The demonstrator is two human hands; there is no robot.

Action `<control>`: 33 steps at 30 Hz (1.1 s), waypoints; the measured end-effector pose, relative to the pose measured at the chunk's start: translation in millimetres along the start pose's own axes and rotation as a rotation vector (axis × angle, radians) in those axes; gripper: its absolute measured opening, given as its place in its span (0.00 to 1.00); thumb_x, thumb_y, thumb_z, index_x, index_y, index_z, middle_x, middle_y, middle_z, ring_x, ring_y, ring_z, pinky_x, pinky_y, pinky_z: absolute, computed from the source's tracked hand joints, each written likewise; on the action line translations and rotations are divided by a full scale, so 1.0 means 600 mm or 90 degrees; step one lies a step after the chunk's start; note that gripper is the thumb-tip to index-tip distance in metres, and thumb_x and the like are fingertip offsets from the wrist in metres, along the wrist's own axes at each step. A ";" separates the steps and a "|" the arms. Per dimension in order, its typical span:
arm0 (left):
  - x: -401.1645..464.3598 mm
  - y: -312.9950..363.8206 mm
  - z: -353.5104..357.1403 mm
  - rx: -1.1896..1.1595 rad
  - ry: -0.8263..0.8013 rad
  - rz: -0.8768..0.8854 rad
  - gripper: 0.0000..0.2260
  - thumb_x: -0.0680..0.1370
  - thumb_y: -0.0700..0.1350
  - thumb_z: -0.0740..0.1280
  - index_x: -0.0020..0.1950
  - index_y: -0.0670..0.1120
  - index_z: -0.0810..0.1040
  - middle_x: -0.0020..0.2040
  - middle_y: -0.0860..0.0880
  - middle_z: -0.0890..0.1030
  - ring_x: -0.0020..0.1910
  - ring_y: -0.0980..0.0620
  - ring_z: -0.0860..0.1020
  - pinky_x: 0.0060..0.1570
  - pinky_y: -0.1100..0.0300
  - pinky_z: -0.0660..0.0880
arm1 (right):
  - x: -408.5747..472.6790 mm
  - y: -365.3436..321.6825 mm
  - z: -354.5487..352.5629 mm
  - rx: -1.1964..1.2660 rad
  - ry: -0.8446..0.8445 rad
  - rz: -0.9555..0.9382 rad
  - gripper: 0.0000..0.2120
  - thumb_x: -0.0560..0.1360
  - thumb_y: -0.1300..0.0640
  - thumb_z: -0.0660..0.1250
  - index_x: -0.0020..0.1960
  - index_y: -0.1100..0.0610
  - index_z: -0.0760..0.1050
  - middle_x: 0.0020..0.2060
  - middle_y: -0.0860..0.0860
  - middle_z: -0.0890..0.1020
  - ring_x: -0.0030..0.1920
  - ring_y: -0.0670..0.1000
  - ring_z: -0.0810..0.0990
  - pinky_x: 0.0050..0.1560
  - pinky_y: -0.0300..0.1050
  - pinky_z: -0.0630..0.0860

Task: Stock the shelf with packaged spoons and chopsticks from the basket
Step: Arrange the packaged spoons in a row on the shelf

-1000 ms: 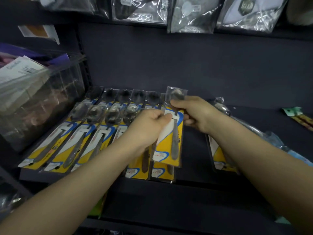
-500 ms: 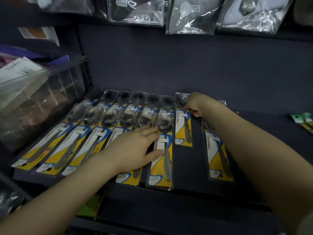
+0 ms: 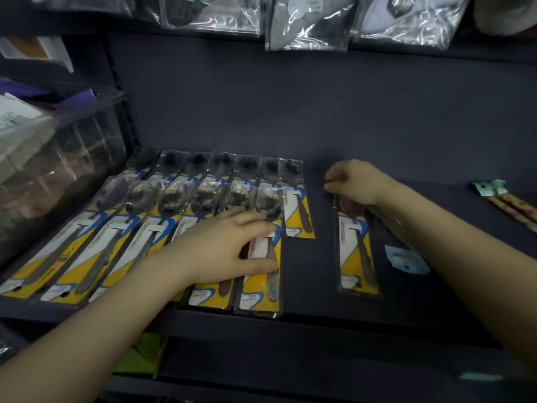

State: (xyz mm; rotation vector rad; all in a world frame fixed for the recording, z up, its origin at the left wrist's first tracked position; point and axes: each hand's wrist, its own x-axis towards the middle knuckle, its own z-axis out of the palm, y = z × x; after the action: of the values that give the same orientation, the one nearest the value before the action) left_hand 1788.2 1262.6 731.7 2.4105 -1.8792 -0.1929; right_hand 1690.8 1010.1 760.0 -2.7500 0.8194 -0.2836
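My left hand (image 3: 229,245) lies flat, fingers straight, pinning the spoon row (image 3: 162,222) aligned; my right hand (image 3: 353,181) pinches a stray pack (image 3: 356,254) to slide it over.

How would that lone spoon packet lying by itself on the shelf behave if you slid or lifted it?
The lone spoon packet lies flat on a card backing, so it probably lifts fairly stiff. Its glossy plastic wrap likely slides easily on the shelf. Being flat, it should not roll. The right hand is at its top end.
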 end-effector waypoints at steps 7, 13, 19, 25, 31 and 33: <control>0.005 0.004 -0.011 -0.034 -0.014 -0.011 0.24 0.76 0.63 0.51 0.71 0.58 0.60 0.75 0.56 0.57 0.74 0.56 0.53 0.70 0.59 0.57 | -0.010 0.046 0.004 -0.122 -0.057 0.034 0.23 0.73 0.55 0.66 0.66 0.58 0.69 0.64 0.60 0.73 0.65 0.62 0.70 0.64 0.50 0.68; 0.010 0.040 -0.019 -0.076 0.169 0.022 0.22 0.77 0.58 0.56 0.69 0.53 0.65 0.69 0.55 0.68 0.68 0.54 0.67 0.66 0.56 0.67 | -0.007 0.050 -0.017 0.034 -0.092 0.004 0.05 0.73 0.59 0.68 0.48 0.52 0.78 0.48 0.52 0.80 0.53 0.53 0.76 0.60 0.46 0.68; 0.033 0.107 -0.020 -0.399 0.217 -0.040 0.22 0.76 0.51 0.64 0.68 0.51 0.65 0.60 0.52 0.77 0.53 0.54 0.77 0.55 0.61 0.71 | -0.015 0.003 -0.063 0.384 0.063 -0.204 0.04 0.72 0.66 0.67 0.41 0.59 0.77 0.35 0.49 0.78 0.33 0.39 0.76 0.40 0.33 0.73; 0.027 0.133 0.002 -0.555 0.280 -0.140 0.31 0.72 0.49 0.69 0.70 0.53 0.56 0.49 0.53 0.81 0.48 0.53 0.80 0.52 0.58 0.75 | -0.019 -0.066 -0.059 0.391 -0.008 -0.193 0.10 0.76 0.64 0.63 0.39 0.52 0.70 0.29 0.49 0.73 0.20 0.39 0.67 0.20 0.33 0.63; -0.009 0.126 0.022 -0.041 0.256 -0.157 0.18 0.74 0.58 0.63 0.61 0.52 0.74 0.44 0.49 0.78 0.45 0.47 0.76 0.41 0.59 0.68 | -0.004 -0.065 0.020 0.350 -0.155 -0.146 0.12 0.76 0.66 0.62 0.37 0.55 0.69 0.27 0.53 0.71 0.18 0.40 0.67 0.21 0.32 0.63; -0.015 0.120 0.036 0.019 0.286 -0.129 0.18 0.71 0.60 0.60 0.50 0.50 0.81 0.40 0.48 0.77 0.41 0.45 0.77 0.38 0.55 0.73 | 0.006 -0.066 0.036 0.290 -0.144 -0.160 0.09 0.76 0.65 0.64 0.38 0.55 0.72 0.30 0.52 0.73 0.26 0.43 0.71 0.29 0.34 0.66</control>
State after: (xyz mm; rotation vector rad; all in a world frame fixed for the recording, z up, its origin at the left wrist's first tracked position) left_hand 1713.9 1254.2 720.9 2.4007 -1.4535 0.3393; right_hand 1719.3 1044.2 751.6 -2.3892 0.3027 -0.1732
